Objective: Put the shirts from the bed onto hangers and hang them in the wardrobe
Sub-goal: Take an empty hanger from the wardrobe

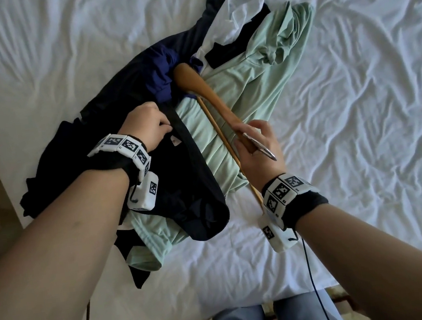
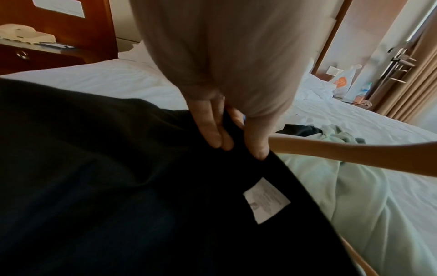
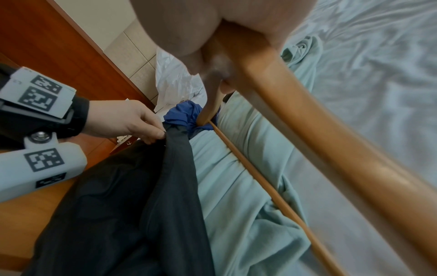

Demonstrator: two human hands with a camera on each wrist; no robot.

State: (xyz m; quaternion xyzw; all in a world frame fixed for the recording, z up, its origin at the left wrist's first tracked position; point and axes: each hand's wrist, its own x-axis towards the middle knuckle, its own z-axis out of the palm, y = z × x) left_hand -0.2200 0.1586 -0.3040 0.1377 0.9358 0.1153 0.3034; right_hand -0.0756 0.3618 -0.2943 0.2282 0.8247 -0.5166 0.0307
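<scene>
A heap of shirts lies on the white bed [image 1: 356,87]: a black shirt [image 1: 175,186] on top at the left, a mint green shirt [image 1: 248,85] under it, a blue one [image 1: 163,69] and a white-and-dark one [image 1: 233,14] behind. My left hand [image 1: 146,125] pinches the black shirt's edge [image 2: 236,134] near its white label [image 2: 266,199]. My right hand [image 1: 256,143] grips a wooden hanger [image 1: 203,88] at its middle, by the metal hook [image 1: 263,147]. The hanger is held over the green shirt, its far end touching the blue one [image 3: 182,114].
A dark wooden nightstand with a telephone [image 2: 26,35] stands beyond the bed's left side. Curtains [image 2: 406,89] and a bag [image 2: 343,82] are past the far side. The bed's near edge [image 1: 224,313] is by my legs. White sheet spreads to the right.
</scene>
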